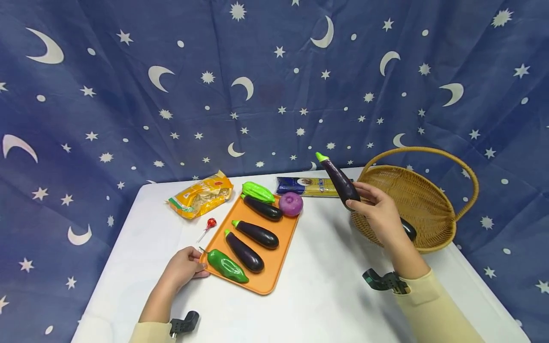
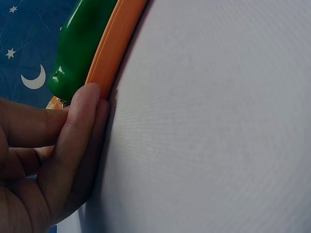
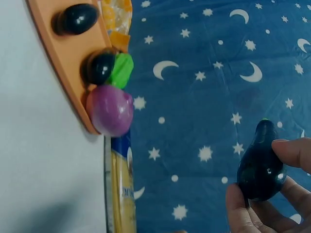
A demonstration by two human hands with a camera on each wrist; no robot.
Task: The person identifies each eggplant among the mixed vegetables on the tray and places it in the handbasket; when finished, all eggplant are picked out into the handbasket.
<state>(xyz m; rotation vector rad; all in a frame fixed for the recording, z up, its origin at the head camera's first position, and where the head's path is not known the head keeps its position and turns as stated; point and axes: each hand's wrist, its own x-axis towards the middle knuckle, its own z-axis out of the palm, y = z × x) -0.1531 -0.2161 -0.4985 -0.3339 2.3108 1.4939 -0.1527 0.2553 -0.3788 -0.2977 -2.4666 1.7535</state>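
A blue curtain (image 1: 266,133) hangs behind a white table (image 1: 317,267). At the table's far right corner stands a wicker basket (image 1: 424,205) with an arched handle. An orange tray (image 1: 274,257) lies left of the table's middle, its long axis slanting from near the viewer towards the far edge.

The right arm reaches forward and inward, the right hand (image 1: 377,212) raised in front of the basket's left rim, thumb and fingers clamped on the thick end of an eggplant (image 1: 339,181). That eggplant is in the air between tray and basket; its long axis runs diagonally, green stem end pointing up and left towards the curtain. The left arm stretches forward low over the table, the left hand (image 1: 182,267) pinching the tray's near left corner.

A pasta packet (image 1: 317,187) lies along the table's far edge; a yellow bag (image 1: 203,195) sits beyond the tray's left side. Three eggplants (image 1: 257,234) lie on the tray, stems leftward; another is in the basket. A green pepper (image 1: 227,267) follows the tray's near edge, a light green vegetable (image 1: 257,191) its far edge, a purple onion (image 1: 290,204) its far right corner. A red lollipop (image 1: 210,223) lies beside the tray's left edge.
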